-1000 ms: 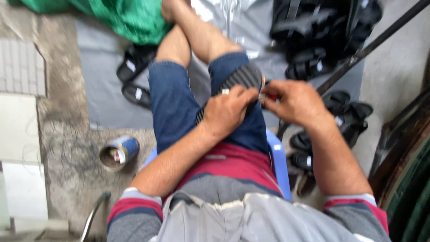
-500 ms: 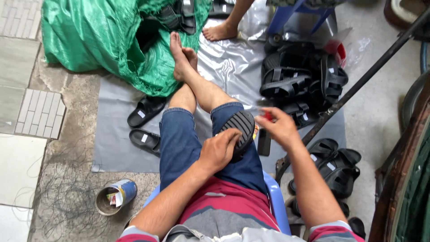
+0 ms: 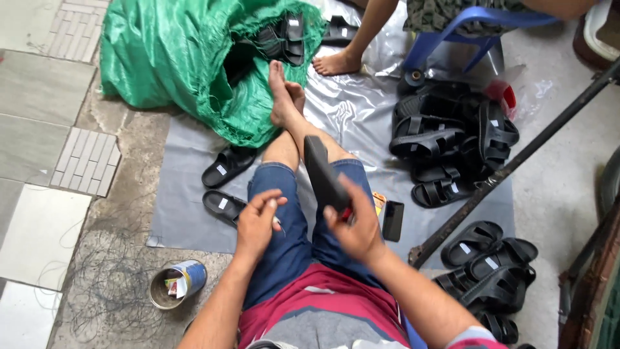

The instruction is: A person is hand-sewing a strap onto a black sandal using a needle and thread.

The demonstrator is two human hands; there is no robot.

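Black rubber fills the grip of the right hand [image 3: 355, 229], whose fingers [image 3: 336, 216] are wrapped around the heel end of a black sandal [image 3: 323, 174]; the sandal stands tilted above the right thigh, its sole pointing toward 12 o'clock. A small red item shows under that hand, too hidden to identify. At 9 o'clock, just apart from the sandal, the left hand [image 3: 258, 223] hovers over the left thigh with thumb and fingertips pinched together on something thin and pale, too small to make out. Both hands work over blue denim shorts [image 3: 284, 252], the crossed bare legs stretching toward 12 o'clock.

A black phone [image 3: 392, 221] lies on the grey plastic sheet [image 3: 187, 213] just at 3 o'clock of the right hand. Two loose black sandals [image 3: 226, 187] lie at 9 to 10 o'clock of the left hand, near the sheet's left edge. A tin can [image 3: 175, 284] sits on bare concrete at 8 o'clock, beyond the sheet's lower edge. A green sack [image 3: 174, 58] crowds 11 o'clock, touching the feet. A heap of black sandals [image 3: 452, 142] lies at 2 o'clock, more at 4 o'clock, with a dark metal bar [image 3: 516, 161] slanting between them. Another person's bare foot [image 3: 337, 63] and a blue plastic chair [image 3: 452, 32] close off 1 o'clock.
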